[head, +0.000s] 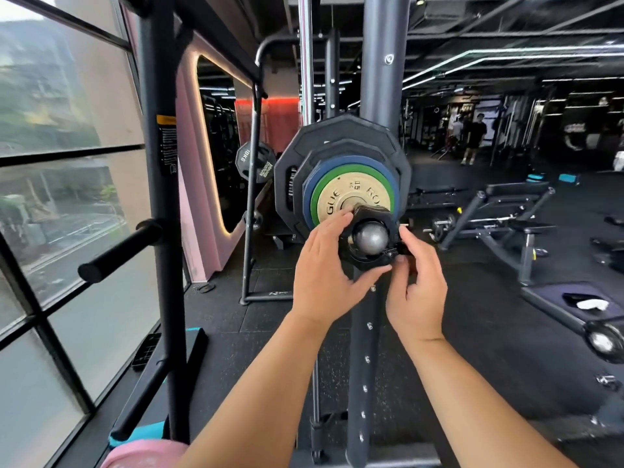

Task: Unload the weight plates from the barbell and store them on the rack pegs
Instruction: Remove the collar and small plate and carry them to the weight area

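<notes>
Head view: my left hand (324, 261) grips the black plastic clamp collar (371, 214) on the grey steel barbell end (368, 238), with my fingers along its left side and my thumb curled beneath. My right hand (417, 285) pinches the collar's small latch on its right side. Just behind the collar, all on the barbell, sit a small gold metal plate (341, 194), a green plate (318, 194), a blue plate (306, 206) and large black angular plates (290, 163), stacked one against the next. To my left, a dark rack upright (157, 197) carries a black storage peg (118, 249) angled toward me, well apart from the barbell. A pink round plate (141, 452) shows at the bottom left edge.
</notes>
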